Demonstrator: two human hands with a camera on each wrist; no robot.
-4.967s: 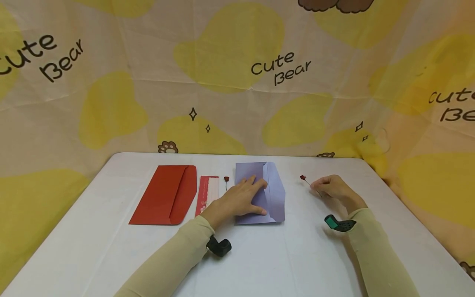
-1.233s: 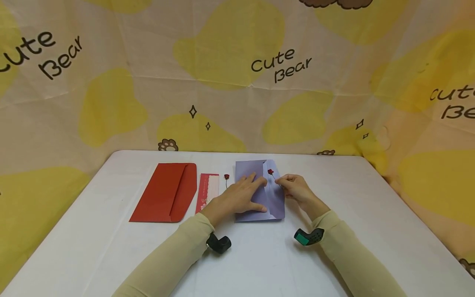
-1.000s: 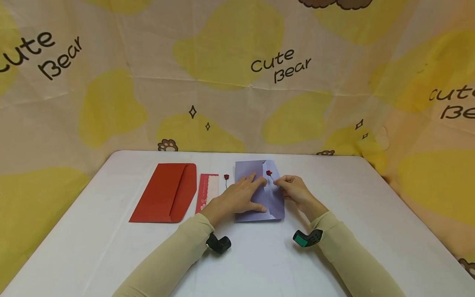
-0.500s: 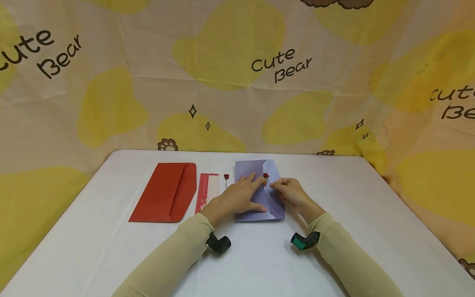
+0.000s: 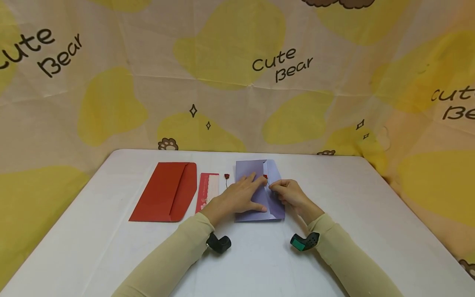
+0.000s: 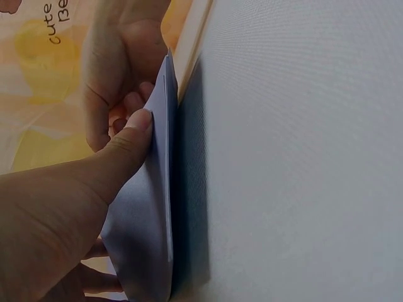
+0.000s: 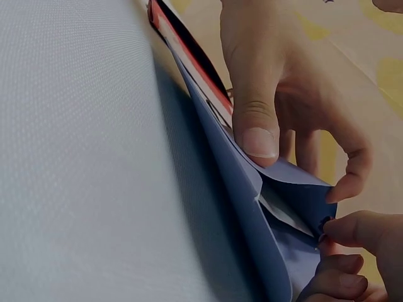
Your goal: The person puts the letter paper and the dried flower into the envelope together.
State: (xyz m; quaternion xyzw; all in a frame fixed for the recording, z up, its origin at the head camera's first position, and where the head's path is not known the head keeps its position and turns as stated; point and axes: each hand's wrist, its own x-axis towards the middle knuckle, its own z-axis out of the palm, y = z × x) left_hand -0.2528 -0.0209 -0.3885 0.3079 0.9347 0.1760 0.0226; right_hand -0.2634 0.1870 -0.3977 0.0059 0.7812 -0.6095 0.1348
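Observation:
A lavender envelope (image 5: pixel 276 208) lies on the table with its flap opened out to the right. My left hand (image 5: pixel 241 198) rests on it, fingers spread, thumb pressing near the lower part. My right hand (image 5: pixel 292 194) pinches the thin stem of a small dried red rose (image 5: pixel 265 176), whose head is at the envelope's mouth beside the left index finger. In the right wrist view the mouth gapes, showing something pale (image 7: pixel 286 211) inside, and the dark rose (image 7: pixel 325 223) sits at the opening. The right thumb and fingers hide most of the stem.
Left of the lavender envelope lie another small red rose (image 5: pixel 226 176), a pink and white card (image 5: pixel 208 187) partly under the left forearm, and a red envelope (image 5: pixel 159 194) with its flap out. The white table (image 5: pixel 259 264) ends at a patterned cloth (image 5: pixel 222 62) behind.
The right hand has brought the rose leftward from the bare table to the lavender envelope's mouth, and its head now shows less. The left hand has stayed in place.

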